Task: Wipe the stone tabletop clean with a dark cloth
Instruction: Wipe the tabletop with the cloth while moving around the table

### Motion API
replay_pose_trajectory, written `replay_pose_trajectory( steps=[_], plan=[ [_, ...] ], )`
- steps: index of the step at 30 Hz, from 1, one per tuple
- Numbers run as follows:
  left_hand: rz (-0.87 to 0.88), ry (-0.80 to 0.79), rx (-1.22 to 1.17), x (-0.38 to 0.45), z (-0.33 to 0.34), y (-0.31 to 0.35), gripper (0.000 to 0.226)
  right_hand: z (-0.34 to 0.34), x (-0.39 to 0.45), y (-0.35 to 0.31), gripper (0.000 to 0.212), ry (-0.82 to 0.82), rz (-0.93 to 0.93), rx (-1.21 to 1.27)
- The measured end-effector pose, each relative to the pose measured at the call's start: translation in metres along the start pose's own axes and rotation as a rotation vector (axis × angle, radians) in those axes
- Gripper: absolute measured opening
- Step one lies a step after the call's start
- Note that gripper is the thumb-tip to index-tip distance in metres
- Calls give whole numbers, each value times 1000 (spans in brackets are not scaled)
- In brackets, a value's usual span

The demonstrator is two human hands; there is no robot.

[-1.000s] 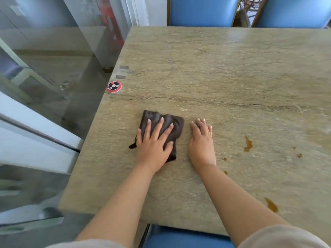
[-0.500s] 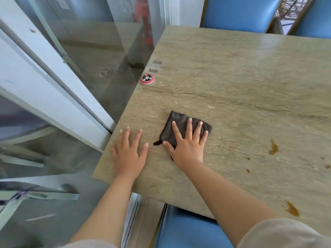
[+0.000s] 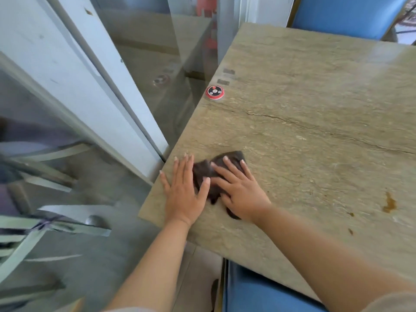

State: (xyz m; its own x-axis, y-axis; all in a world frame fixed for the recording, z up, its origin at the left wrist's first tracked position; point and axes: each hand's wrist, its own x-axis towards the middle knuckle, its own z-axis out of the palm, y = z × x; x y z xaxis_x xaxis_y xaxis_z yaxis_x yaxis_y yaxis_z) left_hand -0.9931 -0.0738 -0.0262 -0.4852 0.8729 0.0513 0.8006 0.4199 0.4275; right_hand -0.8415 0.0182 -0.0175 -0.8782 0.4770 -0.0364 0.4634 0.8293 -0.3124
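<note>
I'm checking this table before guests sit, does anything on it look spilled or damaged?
Yes. Brown stains sit on the tabletop right of the cloth, unwiped. A dark crack runs across the stone. The right hand presses the cloth.

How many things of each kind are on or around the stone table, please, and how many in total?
Dark cloth: 1
Round red call button: 1
Grey stickers: 2
Blue chairs: 2 plainly visible
Hands on the stone tabletop: 2, left hand and right hand
Total: 8
</note>
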Motion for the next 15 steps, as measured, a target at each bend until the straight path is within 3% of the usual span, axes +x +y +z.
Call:
replay_pose_trajectory(
  steps=[2,3,7,9,15],
  plan=[
    [3,-19,-71,1,-3,-2,79,-2,-25,22,55,-31,-144,-23],
    [-1,-40,-134,1,-6,-4,81,-4,-28,32,54,-19,-119,-41],
    [-70,-87,-330,-11,-24,-20,84,-4,14,18,52,107,415,-63],
    [-130,-59,-367,-26,-30,-26,89,3,38,-12,54,83,489,-64],
    [-185,-22,-539,-38,-35,-32,85,25,13,-82,60,-50,-32,-126]
  ],
)
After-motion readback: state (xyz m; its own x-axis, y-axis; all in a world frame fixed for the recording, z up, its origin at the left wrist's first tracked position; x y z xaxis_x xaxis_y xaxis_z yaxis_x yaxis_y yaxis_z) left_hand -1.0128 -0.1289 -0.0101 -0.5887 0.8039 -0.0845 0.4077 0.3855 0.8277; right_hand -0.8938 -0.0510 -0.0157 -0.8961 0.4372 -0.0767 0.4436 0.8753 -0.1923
